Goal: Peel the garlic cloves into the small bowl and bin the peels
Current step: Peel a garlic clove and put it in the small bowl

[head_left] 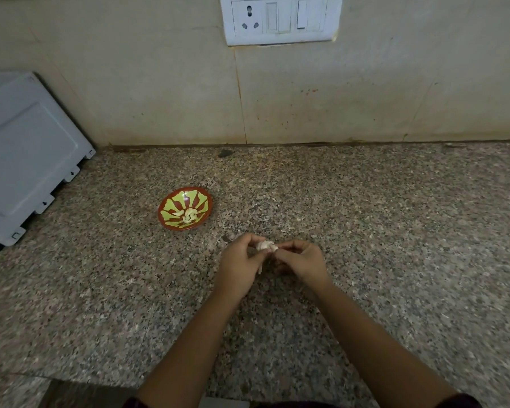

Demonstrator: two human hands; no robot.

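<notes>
White garlic [266,246] is pinched by left hand [238,265] and right hand [299,262]; tugged hard, it could slip, missing the bowl [200,198] at ten o'clock.

Speckled granite countertop [365,231] looks polished but fairly dull – the small bowl [185,208] is glossy, glazed-looking. Upper left, grey box [27,154] – matt plastic. Garlic [266,246] skin's papery.

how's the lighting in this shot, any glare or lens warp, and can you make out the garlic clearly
Head view: dim, yellowish, even light with only faint shadows; one small glare spot inside the bowl; wide-angle warp skews the switch plate and the grey box; the garlic pinched between left hand and right hand is small and soft, peel detail unclear.
</notes>
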